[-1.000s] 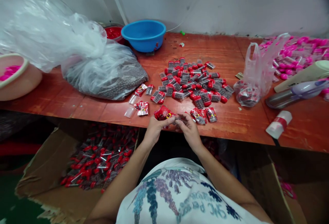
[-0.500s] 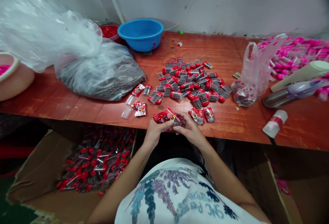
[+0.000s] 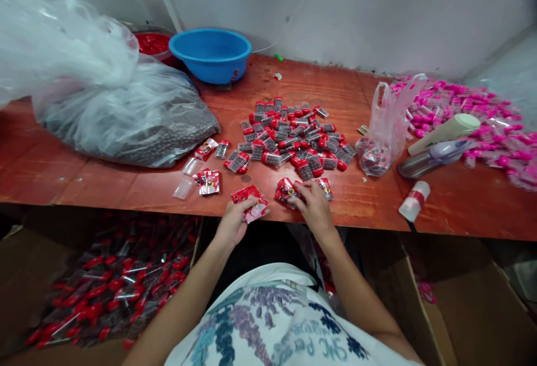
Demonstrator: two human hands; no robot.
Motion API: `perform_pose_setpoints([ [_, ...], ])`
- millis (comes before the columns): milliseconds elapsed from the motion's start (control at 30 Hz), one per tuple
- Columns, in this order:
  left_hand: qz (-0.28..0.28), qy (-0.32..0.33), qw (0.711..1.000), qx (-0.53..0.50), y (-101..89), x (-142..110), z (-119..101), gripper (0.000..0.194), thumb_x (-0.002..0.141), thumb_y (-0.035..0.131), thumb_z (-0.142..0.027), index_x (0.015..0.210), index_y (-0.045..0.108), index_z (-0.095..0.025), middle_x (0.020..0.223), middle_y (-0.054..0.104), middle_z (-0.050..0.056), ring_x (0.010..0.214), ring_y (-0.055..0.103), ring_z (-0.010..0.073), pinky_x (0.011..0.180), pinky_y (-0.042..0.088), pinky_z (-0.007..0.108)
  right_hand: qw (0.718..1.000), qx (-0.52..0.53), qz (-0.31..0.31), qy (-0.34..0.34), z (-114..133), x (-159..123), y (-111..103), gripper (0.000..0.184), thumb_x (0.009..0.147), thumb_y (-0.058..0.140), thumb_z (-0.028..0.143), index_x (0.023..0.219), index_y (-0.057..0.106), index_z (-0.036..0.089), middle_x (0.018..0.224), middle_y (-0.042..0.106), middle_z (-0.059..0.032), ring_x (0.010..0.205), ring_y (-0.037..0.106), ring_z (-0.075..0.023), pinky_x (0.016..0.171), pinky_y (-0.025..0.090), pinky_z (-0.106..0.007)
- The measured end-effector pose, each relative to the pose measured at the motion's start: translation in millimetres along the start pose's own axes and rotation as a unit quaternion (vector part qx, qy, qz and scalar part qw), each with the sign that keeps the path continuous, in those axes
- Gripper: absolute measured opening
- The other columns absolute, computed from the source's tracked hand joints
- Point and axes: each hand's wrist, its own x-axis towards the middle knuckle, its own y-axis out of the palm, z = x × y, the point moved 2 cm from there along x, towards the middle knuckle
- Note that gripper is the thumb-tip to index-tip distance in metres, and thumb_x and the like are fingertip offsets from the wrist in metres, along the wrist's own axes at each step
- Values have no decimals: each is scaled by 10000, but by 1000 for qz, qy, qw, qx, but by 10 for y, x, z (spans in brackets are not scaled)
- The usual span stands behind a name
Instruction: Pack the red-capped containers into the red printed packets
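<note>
My left hand point(image 3: 233, 221) pinches a flat red printed wrapper point(image 3: 250, 198) at the table's front edge; whether it is one or a stack I cannot tell. My right hand point(image 3: 315, 207) is closed on a filled red packet point(image 3: 286, 191), with fingers and thumb at its right side. Another red packet point(image 3: 324, 187) lies just behind that hand, partly covered by it. Beyond both hands is a heap of small clear containers point(image 3: 300, 136) with red caps and dark beads inside. More red packets point(image 3: 208, 182) lie to the left, beside clear empty sleeves point(image 3: 183, 188).
A large clear bag of dark beads point(image 3: 159, 120) and a blue basin point(image 3: 212, 55) stand at the left. On the right are a thin plastic bag point(image 3: 384, 131), a bottle point(image 3: 432, 159), a white roll point(image 3: 414, 201) and pink items point(image 3: 461, 108). Below is a box of red-capped containers point(image 3: 121, 276).
My hands were together on the red packets and are now apart. The right hand has moved off with one packet, beside the others; the left keeps the wrapper. The view has turned right.
</note>
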Motion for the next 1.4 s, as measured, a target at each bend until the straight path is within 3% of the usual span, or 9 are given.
perform_pose_setpoints([
  [167, -12, 2, 1000, -12, 16, 5, 17, 194, 546, 752, -31, 719, 679, -75, 701, 712, 78, 615, 674, 200, 612, 603, 361, 981, -173, -87, 31, -119, 276, -117, 286, 919, 468, 345, 1076, 645, 184, 1001, 597, -122, 949, 521, -256, 836, 403, -380],
  [267, -11, 10, 1000, -25, 20, 4, 35, 198, 523, 777, -28, 690, 683, -77, 669, 705, 64, 592, 666, 176, 594, 593, 303, 962, -258, -65, 65, -221, 474, -61, 313, 886, 519, 313, 1115, 611, 119, 938, 623, -150, 890, 507, -275, 782, 376, -378],
  [400, -19, 25, 999, -40, -15, -3, 37, 222, 496, 813, -54, 674, 684, -87, 653, 698, 54, 577, 656, 159, 564, 571, 258, 964, -261, -11, 54, -321, 622, 39, 305, 830, 590, 294, 1087, 619, 131, 967, 633, -146, 862, 495, -268, 757, 366, -369],
  [533, -11, 50, 998, -44, -52, -23, 26, 211, 540, 833, -172, 650, 665, -106, 552, 628, 0, 473, 579, 98, 484, 519, 218, 981, -188, -29, 43, -238, 610, 25, 202, 828, 577, 303, 940, 660, 157, 979, 615, -132, 919, 496, -275, 809, 380, -396],
  [633, -13, 65, 997, -47, -52, -31, 13, 242, 541, 839, -227, 609, 639, -109, 495, 574, -24, 418, 522, 74, 436, 471, 200, 995, 1, -80, 61, 8, 473, -8, 234, 861, 535, 330, 1027, 604, 180, 984, 618, -96, 916, 542, -241, 810, 426, -378],
  [800, -56, 58, 994, -81, -35, -5, -3, 283, 490, 851, -186, 685, 662, -106, 594, 646, 7, 501, 587, 108, 468, 483, 214, 933, 343, 33, 103, 548, 22, 149, 245, 822, 606, 364, 1021, 563, 227, 916, 635, -24, 777, 603, -166, 686, 486, -282],
  [867, -59, 63, 992, -95, -28, 6, -12, 273, 504, 840, -172, 703, 663, -113, 633, 668, 17, 531, 609, 118, 496, 496, 223, 926, 356, 70, 100, 670, -145, 242, 229, 797, 637, 346, 987, 586, 229, 876, 643, -12, 750, 604, -158, 687, 486, -274],
  [967, -57, 74, 989, -113, -18, 9, -25, 244, 530, 820, -146, 715, 664, -115, 662, 683, 20, 575, 635, 130, 560, 521, 241, 939, 319, 56, 114, 684, -275, 344, 219, 795, 632, 326, 987, 601, 225, 874, 659, -15, 740, 608, -157, 696, 485, -279],
  [1400, -25, 101, 989, -107, 31, -51, -84, 195, 538, 797, -99, 676, 660, -116, 665, 688, 22, 601, 639, 131, 620, 524, 254, 930, 321, 40, 174, 582, -292, 418, 245, 796, 612, 370, 988, 584, 221, 851, 638, -12, 685, 584, -144, 547, 492, -235],
])
